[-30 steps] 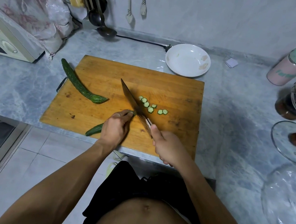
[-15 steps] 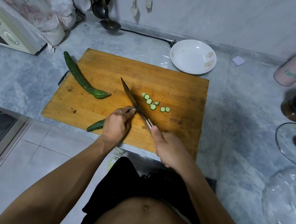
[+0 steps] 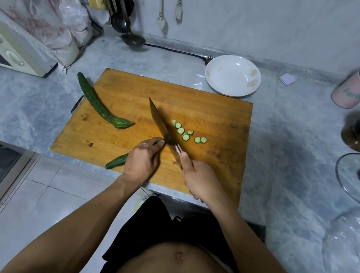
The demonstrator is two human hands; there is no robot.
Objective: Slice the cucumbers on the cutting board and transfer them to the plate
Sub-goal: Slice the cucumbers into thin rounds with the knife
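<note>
The left hand (image 3: pixel 142 161) presses down on a cucumber (image 3: pixel 117 162) on the cutting board (image 3: pixel 212 113), fingers curled over it, and the right hand (image 3: pixel 200 180) is wrapped tight around the handle of a knife (image 3: pixel 160 120). The blade meets the cucumber's cut end, with small round slices (image 3: pixel 186 133) just beside it. Another whole cucumber (image 3: pixel 100 106) lies across the board's left edge, and the white plate (image 3: pixel 232 75) sits just behind the board.

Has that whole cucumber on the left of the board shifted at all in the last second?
No. The whole cucumber lies as before: far end past the cutting board's left edge, near end on the wood.
</note>
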